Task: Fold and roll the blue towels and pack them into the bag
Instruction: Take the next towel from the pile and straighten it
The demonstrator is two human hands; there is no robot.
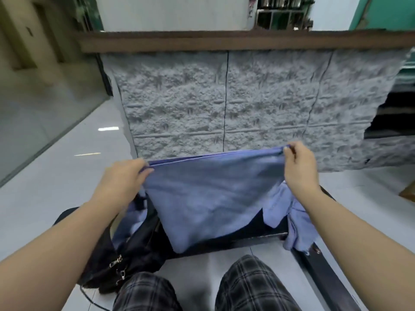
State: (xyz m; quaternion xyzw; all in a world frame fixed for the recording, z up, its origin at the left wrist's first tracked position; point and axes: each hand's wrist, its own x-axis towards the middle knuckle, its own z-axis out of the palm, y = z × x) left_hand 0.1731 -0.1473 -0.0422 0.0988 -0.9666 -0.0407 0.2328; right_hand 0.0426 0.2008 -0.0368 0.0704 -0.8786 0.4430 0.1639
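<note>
Grey textured wall panel (224, 97) under a brown wooden ledge (224, 41), glossy pale tiled floor (67, 167), teal wall (386, 12)

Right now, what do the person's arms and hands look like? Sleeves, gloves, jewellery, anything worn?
Both forearms are bare up to the frame edge, with no sleeve in view. The left hand and right hand wear no gloves, and no rings, watch or wristband show. The only clothing visible is dark plaid trousers with pale check lines over the knees.
</note>
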